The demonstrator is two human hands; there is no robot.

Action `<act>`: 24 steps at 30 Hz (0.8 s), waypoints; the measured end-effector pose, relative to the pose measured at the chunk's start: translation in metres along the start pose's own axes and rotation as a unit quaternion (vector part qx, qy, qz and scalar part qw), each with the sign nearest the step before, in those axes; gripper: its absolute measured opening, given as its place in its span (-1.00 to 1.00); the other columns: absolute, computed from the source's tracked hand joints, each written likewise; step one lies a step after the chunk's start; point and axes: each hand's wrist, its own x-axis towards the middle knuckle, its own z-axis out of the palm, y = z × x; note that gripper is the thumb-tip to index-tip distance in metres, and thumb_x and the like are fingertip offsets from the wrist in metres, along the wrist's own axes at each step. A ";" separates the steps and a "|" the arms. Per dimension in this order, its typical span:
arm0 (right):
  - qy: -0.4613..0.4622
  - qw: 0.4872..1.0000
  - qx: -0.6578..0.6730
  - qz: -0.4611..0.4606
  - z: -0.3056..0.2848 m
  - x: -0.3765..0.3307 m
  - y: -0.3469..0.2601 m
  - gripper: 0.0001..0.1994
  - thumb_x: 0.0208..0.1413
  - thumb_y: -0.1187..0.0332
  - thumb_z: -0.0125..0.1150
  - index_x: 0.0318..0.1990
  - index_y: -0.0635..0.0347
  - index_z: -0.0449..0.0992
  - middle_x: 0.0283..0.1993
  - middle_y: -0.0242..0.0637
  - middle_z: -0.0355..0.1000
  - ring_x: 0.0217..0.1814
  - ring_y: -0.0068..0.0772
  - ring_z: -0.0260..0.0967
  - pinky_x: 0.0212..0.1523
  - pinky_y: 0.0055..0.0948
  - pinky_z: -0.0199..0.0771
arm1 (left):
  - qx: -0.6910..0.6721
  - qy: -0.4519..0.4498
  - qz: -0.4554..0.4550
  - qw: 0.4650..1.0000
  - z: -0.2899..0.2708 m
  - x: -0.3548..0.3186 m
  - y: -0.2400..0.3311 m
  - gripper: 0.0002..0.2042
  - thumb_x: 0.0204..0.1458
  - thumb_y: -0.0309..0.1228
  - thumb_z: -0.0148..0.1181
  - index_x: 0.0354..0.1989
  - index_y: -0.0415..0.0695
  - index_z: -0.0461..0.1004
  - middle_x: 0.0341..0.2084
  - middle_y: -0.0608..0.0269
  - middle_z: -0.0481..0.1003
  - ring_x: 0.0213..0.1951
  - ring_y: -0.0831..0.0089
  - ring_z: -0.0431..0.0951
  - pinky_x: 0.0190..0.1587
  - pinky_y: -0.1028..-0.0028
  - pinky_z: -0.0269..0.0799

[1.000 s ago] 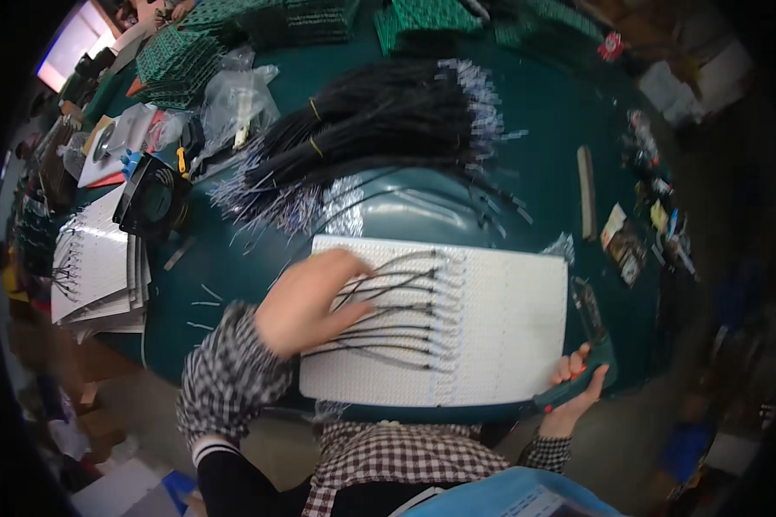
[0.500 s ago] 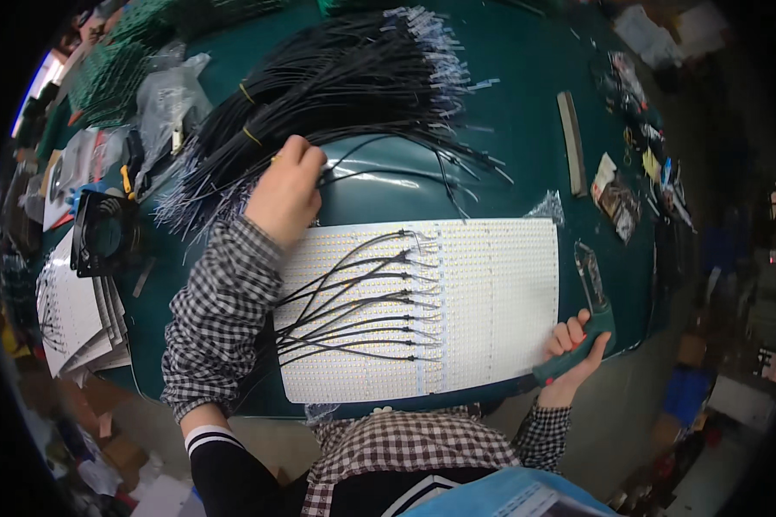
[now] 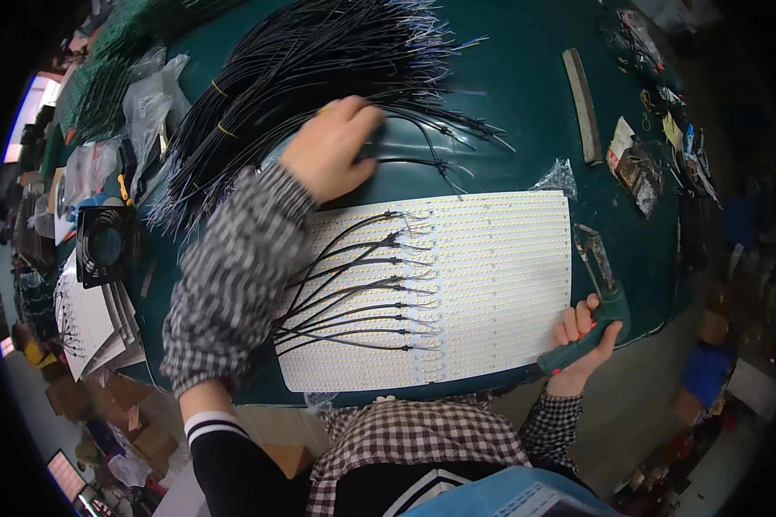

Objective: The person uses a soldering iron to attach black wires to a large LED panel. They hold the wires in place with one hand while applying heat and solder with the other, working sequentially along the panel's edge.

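My left hand [image 3: 332,153] reaches across the table at the near edge of a large bundle of black cables [image 3: 319,60]. Its thumb and fingers are apart, over a few loose cables [image 3: 414,161]; I cannot see any held in it. My right hand [image 3: 585,345] is wrapped round the green handle of a soldering gun [image 3: 608,314], its metal tip pointing away from me. Between the hands lies a white LED board [image 3: 500,284] with rows of small yellowish dots. Several short black cables run from its middle toward the left, their thin wire ends at a strip on the board.
A small black fan [image 3: 105,246] stands at the left, by a stack of white boards [image 3: 103,323]. Clear plastic bags [image 3: 157,103] lie behind it. A grey bar [image 3: 582,108] is at the back right, near a small packet [image 3: 636,168] and loose tools [image 3: 698,159].
My left hand has moved right and slightly away from me, along the near side of the cable bundle. My right hand still holds the soldering gun, and the whole view has shifted a little.
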 end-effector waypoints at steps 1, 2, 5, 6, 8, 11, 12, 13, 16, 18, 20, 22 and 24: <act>-0.007 1.000 0.002 0.003 -0.002 0.001 0.000 -0.39 0.37 -0.14 0.16 0.17 0.31 0.36 -0.35 -0.37 0.28 -0.34 -0.44 0.26 -0.37 -0.37 0.41 | 0.002 -0.016 0.042 0.999 0.003 0.016 0.000 -0.53 -0.11 -0.54 0.34 0.06 -0.17 0.44 -0.07 0.08 0.48 0.05 0.02 0.49 0.08 0.13 0.47; -0.007 1.000 0.004 0.001 -0.003 0.002 0.000 -0.39 0.37 -0.15 0.16 0.17 0.31 0.36 -0.35 -0.36 0.29 -0.34 -0.44 0.26 -0.37 -0.36 0.42 | -0.001 -0.030 0.088 0.996 0.009 0.027 0.002 -0.53 -0.10 -0.52 0.33 0.07 -0.16 0.44 -0.10 0.09 0.48 0.05 0.03 0.48 0.10 0.13 0.46; 0.002 1.000 0.004 -0.004 0.001 -0.004 0.001 -0.38 0.36 -0.15 0.17 0.17 0.31 0.35 -0.34 -0.36 0.30 -0.34 -0.44 0.27 -0.36 -0.36 0.42 | 0.050 -0.132 0.071 0.987 0.020 0.036 0.017 -0.57 -0.10 -0.49 0.32 0.02 -0.14 0.45 -0.16 0.09 0.48 -0.02 0.04 0.51 0.06 0.13 0.49; 0.000 1.000 0.008 -0.008 0.001 -0.002 0.002 -0.38 0.36 -0.15 0.17 0.17 0.31 0.35 -0.33 -0.35 0.31 -0.34 -0.44 0.27 -0.36 -0.36 0.42 | 0.075 -0.145 0.062 0.985 0.023 0.037 0.018 -0.58 -0.11 -0.49 0.32 0.00 -0.13 0.46 -0.17 0.09 0.49 -0.03 0.04 0.52 0.05 0.13 0.49; -0.002 1.000 0.008 -0.013 -0.001 -0.001 -0.001 -0.38 0.36 -0.15 0.17 0.17 0.31 0.35 -0.33 -0.35 0.32 -0.34 -0.44 0.28 -0.36 -0.36 0.42 | 0.060 -0.121 0.098 0.986 0.023 0.040 0.023 -0.64 -0.10 -0.48 0.30 -0.06 -0.14 0.46 -0.22 0.08 0.50 -0.09 0.01 0.55 -0.03 0.13 0.52; -0.004 1.000 0.011 -0.009 -0.004 0.002 -0.002 -0.38 0.36 -0.14 0.18 0.17 0.31 0.35 -0.32 -0.35 0.32 -0.34 -0.45 0.28 -0.36 -0.36 0.42 | -0.046 -0.082 0.176 0.980 0.031 0.050 0.030 -0.69 -0.08 -0.49 0.28 -0.11 -0.15 0.49 -0.20 0.06 0.51 -0.17 -0.01 0.58 -0.13 0.11 0.54; -0.006 1.000 0.010 -0.006 -0.004 0.006 -0.002 -0.38 0.35 -0.14 0.19 0.17 0.30 0.35 -0.31 -0.36 0.33 -0.34 -0.46 0.28 -0.37 -0.37 0.40 | -0.048 -0.114 0.158 0.980 0.032 0.055 0.031 -0.70 -0.08 -0.49 0.28 -0.11 -0.15 0.49 -0.20 0.05 0.51 -0.19 -0.01 0.58 -0.14 0.11 0.54; -0.007 1.000 0.005 -0.004 -0.004 0.005 -0.004 -0.38 0.35 -0.14 0.20 0.17 0.30 0.35 -0.31 -0.36 0.33 -0.34 -0.46 0.27 -0.38 -0.38 0.39 | -0.054 -0.143 0.141 0.978 0.033 0.059 0.033 -0.71 -0.08 -0.49 0.28 -0.12 -0.15 0.50 -0.20 0.05 0.51 -0.21 -0.01 0.59 -0.15 0.10 0.54; -0.016 1.000 0.011 0.010 -0.002 0.008 0.004 -0.42 0.32 -0.11 0.26 0.15 0.24 0.34 -0.33 -0.41 0.29 -0.37 -0.49 0.23 -0.41 -0.43 0.32 | -0.046 -0.133 0.106 0.984 0.024 0.048 0.031 -0.74 -0.07 -0.51 0.26 -0.14 -0.15 0.52 -0.20 0.02 0.50 -0.27 -0.03 0.60 -0.17 0.10 0.56; -0.014 0.999 0.044 0.029 -0.004 -0.004 -0.004 -0.45 0.30 -0.08 0.30 0.14 0.17 0.31 -0.36 -0.45 0.23 -0.40 -0.52 0.18 -0.44 -0.46 0.25 | -0.039 -0.105 0.058 0.992 0.011 0.038 0.043 -0.76 -0.06 -0.50 0.25 -0.17 -0.16 0.54 -0.19 0.00 0.50 -0.23 -0.04 0.62 -0.14 0.09 0.58; -0.009 0.999 0.040 0.009 -0.008 -0.008 0.000 -0.45 0.31 -0.04 0.30 0.15 0.18 0.28 -0.36 -0.45 0.20 -0.40 -0.53 0.15 -0.44 -0.45 0.25 | -0.042 -0.052 0.023 0.997 -0.004 0.024 0.054 -0.78 -0.03 -0.51 0.26 -0.17 -0.17 0.53 -0.16 0.00 0.47 -0.23 -0.01 0.63 -0.14 0.11 0.58; -0.014 1.000 0.015 -0.004 -0.013 -0.007 0.002 -0.46 0.38 -0.03 0.22 0.20 0.23 0.27 -0.37 -0.45 0.19 -0.40 -0.55 0.15 -0.41 -0.48 0.29 | -0.070 -0.015 0.057 0.996 -0.019 0.012 0.057 -0.80 0.00 -0.52 0.27 -0.17 -0.18 0.53 -0.13 0.03 0.46 -0.22 0.02 0.63 -0.14 0.14 0.59; -0.025 1.000 -0.016 0.001 -0.013 -0.002 0.006 -0.47 0.39 -0.06 0.19 0.19 0.21 0.29 -0.38 -0.47 0.17 -0.41 -0.59 0.12 -0.42 -0.53 0.26 | -0.045 0.031 0.075 0.996 -0.038 -0.004 0.066 -0.82 0.04 -0.50 0.27 -0.16 -0.16 0.54 -0.16 0.06 0.48 -0.20 0.05 0.63 -0.13 0.15 0.59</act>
